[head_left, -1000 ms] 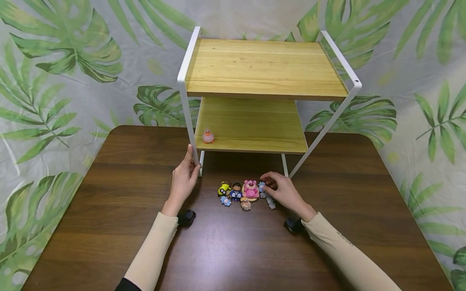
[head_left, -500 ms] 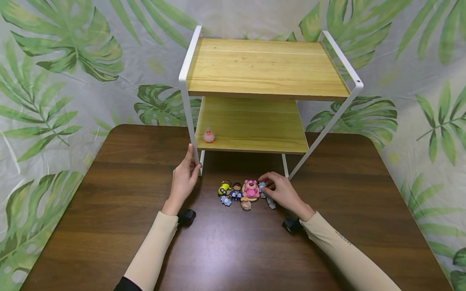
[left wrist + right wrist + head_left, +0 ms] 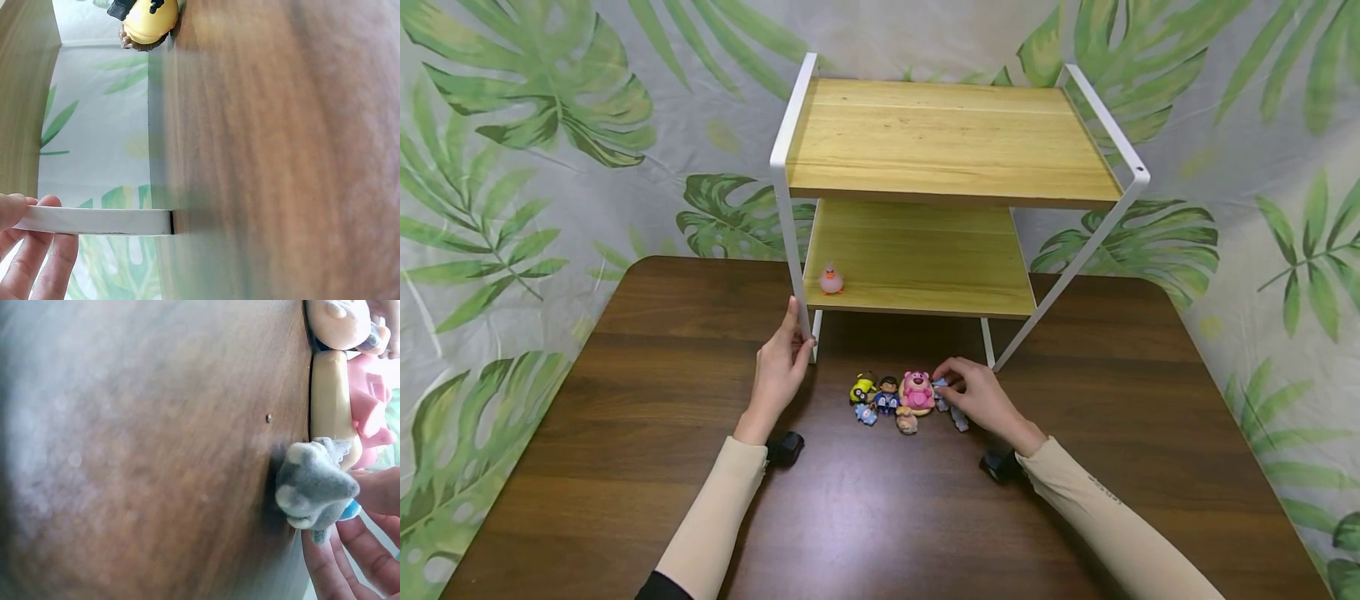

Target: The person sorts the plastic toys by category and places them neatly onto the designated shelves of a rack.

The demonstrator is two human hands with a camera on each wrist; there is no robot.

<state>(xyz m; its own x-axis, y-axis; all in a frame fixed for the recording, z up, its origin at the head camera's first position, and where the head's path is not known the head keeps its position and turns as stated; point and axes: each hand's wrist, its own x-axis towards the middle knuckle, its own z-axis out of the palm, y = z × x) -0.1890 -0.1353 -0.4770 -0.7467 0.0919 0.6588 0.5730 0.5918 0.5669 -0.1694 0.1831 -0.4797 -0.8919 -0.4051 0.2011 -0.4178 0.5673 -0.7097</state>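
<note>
My left hand (image 3: 778, 367) grips the white front leg (image 3: 100, 220) of the shelf rack, thumb on one side and fingers on the other. At the right end of a row of toys, my right hand (image 3: 983, 398) pinches a small blue figurine (image 3: 940, 385) between thumb and fingers; in the right wrist view only a blue bit (image 3: 352, 510) of it shows behind a grey fuzzy figurine (image 3: 315, 484). Touching or close by on the left is a pink bear figurine (image 3: 917, 392). A pink duck (image 3: 831, 280) stands on the lower shelf's left front corner.
Left of the bear lie a figurine in blue clothes (image 3: 887, 395), a yellow figurine (image 3: 862, 389) and another small blue figurine (image 3: 866, 414). A tan figurine (image 3: 907, 421) sits in front. The rack's upper shelf (image 3: 947, 137) overhangs the lower shelf (image 3: 925, 258) on the brown table (image 3: 880, 517).
My right hand has shifted very slightly left, its fingers closing in around the blue figurine and covering more of it. The left hand stays on the rack leg.
</note>
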